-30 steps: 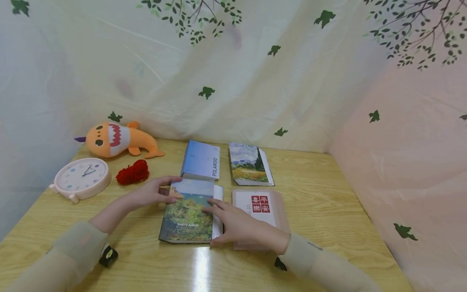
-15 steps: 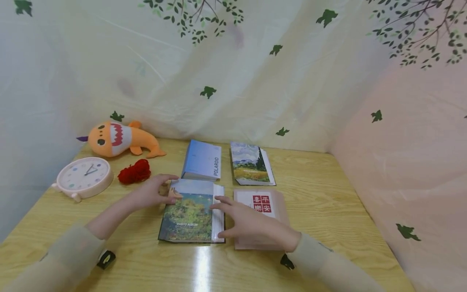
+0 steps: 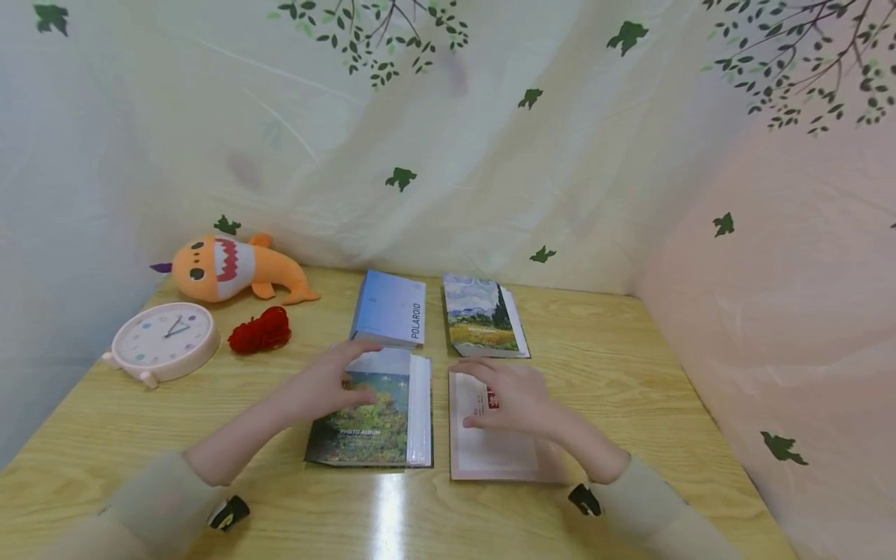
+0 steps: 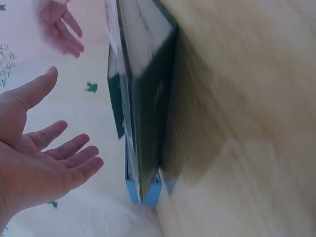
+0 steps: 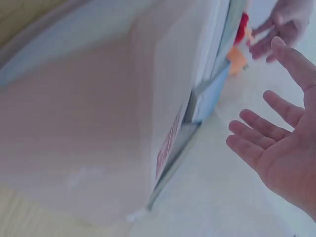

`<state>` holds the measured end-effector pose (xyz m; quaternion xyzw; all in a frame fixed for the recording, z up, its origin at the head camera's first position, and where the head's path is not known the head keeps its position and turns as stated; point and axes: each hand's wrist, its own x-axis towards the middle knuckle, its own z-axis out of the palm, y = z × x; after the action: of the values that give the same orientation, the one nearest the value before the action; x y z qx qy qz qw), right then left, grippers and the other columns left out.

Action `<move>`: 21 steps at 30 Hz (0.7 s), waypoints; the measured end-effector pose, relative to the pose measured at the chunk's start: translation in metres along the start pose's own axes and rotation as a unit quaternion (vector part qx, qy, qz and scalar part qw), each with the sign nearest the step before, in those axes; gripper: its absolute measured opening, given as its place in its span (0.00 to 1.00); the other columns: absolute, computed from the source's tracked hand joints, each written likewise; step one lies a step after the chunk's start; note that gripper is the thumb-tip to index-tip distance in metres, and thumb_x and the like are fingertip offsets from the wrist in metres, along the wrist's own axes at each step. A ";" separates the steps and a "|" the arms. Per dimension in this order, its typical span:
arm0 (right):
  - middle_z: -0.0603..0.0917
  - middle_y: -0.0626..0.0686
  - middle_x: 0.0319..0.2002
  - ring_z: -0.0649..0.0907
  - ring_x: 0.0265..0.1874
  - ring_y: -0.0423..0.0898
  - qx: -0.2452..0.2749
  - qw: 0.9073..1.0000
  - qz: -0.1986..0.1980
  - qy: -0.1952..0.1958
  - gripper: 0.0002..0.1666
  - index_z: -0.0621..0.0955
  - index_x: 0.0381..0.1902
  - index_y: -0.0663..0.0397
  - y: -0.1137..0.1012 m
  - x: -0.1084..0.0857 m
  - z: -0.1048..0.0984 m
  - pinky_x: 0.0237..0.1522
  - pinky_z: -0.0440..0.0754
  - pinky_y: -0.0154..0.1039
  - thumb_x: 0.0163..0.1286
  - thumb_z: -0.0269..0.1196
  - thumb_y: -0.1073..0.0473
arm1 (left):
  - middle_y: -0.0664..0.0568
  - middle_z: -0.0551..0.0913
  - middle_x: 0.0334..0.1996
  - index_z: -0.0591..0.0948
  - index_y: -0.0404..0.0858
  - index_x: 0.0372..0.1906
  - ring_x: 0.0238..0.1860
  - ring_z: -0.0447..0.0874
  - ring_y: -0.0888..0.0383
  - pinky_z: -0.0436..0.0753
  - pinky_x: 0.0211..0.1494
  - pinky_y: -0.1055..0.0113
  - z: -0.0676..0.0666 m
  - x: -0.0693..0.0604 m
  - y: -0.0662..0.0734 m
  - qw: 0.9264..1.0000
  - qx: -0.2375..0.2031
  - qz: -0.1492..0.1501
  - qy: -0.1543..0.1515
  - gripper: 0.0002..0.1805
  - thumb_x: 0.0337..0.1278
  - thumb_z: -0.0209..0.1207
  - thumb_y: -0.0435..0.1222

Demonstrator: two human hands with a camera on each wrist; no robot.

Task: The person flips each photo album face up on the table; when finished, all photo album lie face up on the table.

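In the head view the left hand (image 3: 325, 386) hovers over the upper left of the green-and-blue photo album (image 3: 371, 435), thumb and fingers apart, holding nothing. The right hand (image 3: 514, 395) is above the pink book (image 3: 490, 459) with a white cover panel and red characters, which it partly hides. In the left wrist view the left hand (image 4: 49, 148) shows spread fingers beside the dark green side of the album (image 4: 153, 108). The right wrist view has the right hand (image 5: 291, 133) clear of the pink book (image 5: 89, 118), its fingers spread.
Behind the album lies a blue POLAROID book (image 3: 392, 307), and to its right a landscape-painted book (image 3: 479, 315). At the left are a pink clock (image 3: 164, 342), red yarn (image 3: 260, 330) and an orange shark toy (image 3: 238, 268). A curtain (image 3: 455, 218) hangs behind the table.
The right hand has moved right, from the album's right edge to over the pink book. The left hand has left the album's left edge and shifted right over its cover. The album stays in place.
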<state>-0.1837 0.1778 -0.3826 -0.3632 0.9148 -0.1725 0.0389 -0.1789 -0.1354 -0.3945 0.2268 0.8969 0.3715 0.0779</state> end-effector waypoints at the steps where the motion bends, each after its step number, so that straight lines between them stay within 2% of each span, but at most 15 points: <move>1: 0.71 0.53 0.65 0.79 0.52 0.50 0.004 1.000 0.004 0.007 0.42 0.70 0.65 0.45 0.004 -0.002 -0.002 0.47 0.80 0.48 0.53 0.72 0.46 | 0.41 0.66 0.66 0.65 0.41 0.69 0.62 0.70 0.41 0.76 0.56 0.48 0.004 0.000 0.003 1.000 0.006 0.004 0.001 0.39 0.52 0.67 0.43; 3: 0.71 0.52 0.66 0.77 0.55 0.50 0.017 1.000 0.023 0.012 0.42 0.70 0.65 0.44 0.011 -0.006 -0.006 0.51 0.78 0.49 0.54 0.72 0.46 | 0.44 0.67 0.66 0.65 0.42 0.69 0.65 0.66 0.43 0.72 0.61 0.46 0.013 0.002 0.010 1.000 0.012 0.008 -0.001 0.40 0.51 0.68 0.45; 5: 0.69 0.52 0.66 0.68 0.66 0.53 0.058 0.997 0.039 0.015 0.42 0.69 0.66 0.46 0.018 -0.010 -0.010 0.62 0.69 0.55 0.54 0.72 0.49 | 0.45 0.67 0.67 0.65 0.44 0.69 0.65 0.66 0.44 0.70 0.62 0.46 0.021 0.003 0.015 1.000 0.009 0.009 -0.006 0.41 0.49 0.68 0.46; 7: 0.68 0.52 0.67 0.66 0.67 0.54 0.087 0.994 0.054 0.020 0.42 0.69 0.66 0.46 0.025 -0.015 -0.014 0.64 0.65 0.57 0.55 0.72 0.51 | 0.47 0.66 0.67 0.65 0.45 0.69 0.66 0.66 0.46 0.70 0.63 0.47 0.029 0.005 0.021 1.000 -0.001 0.004 -0.010 0.42 0.48 0.69 0.45; 10: 0.68 0.52 0.67 0.66 0.67 0.56 0.105 0.992 0.065 0.031 0.41 0.69 0.66 0.46 0.035 -0.021 -0.019 0.64 0.64 0.59 0.55 0.71 0.54 | 0.46 0.66 0.67 0.65 0.45 0.69 0.66 0.66 0.46 0.69 0.64 0.47 0.040 0.007 0.028 1.000 -0.004 0.004 -0.014 0.43 0.47 0.70 0.45; 13: 0.70 0.53 0.66 0.67 0.66 0.56 0.100 0.991 0.071 0.046 0.41 0.70 0.66 0.47 0.048 -0.027 -0.022 0.64 0.63 0.59 0.55 0.72 0.56 | 0.45 0.66 0.67 0.64 0.43 0.70 0.66 0.65 0.45 0.68 0.65 0.48 0.052 0.010 0.034 1.000 0.004 0.013 -0.021 0.44 0.46 0.70 0.46; 17: 0.71 0.56 0.64 0.69 0.63 0.59 0.078 0.992 0.078 0.058 0.41 0.70 0.65 0.51 0.067 -0.033 -0.023 0.61 0.68 0.59 0.54 0.72 0.55 | 0.45 0.65 0.68 0.63 0.42 0.70 0.67 0.63 0.45 0.65 0.67 0.47 0.068 0.014 0.039 0.998 0.016 0.032 -0.047 0.46 0.45 0.70 0.47; 21: 0.71 0.61 0.63 0.71 0.61 0.62 0.082 0.991 0.090 0.059 0.41 0.70 0.65 0.58 0.084 -0.039 -0.025 0.57 0.73 0.59 0.54 0.72 0.56 | 0.45 0.64 0.69 0.62 0.40 0.70 0.68 0.62 0.45 0.63 0.68 0.48 0.078 0.019 0.041 0.996 0.033 0.052 -0.071 0.48 0.43 0.71 0.49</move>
<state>-0.2152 0.2681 -0.3905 -0.2642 0.9273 -0.2635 0.0295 -0.1568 -0.0517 -0.4208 0.3015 0.8877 0.3286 0.1142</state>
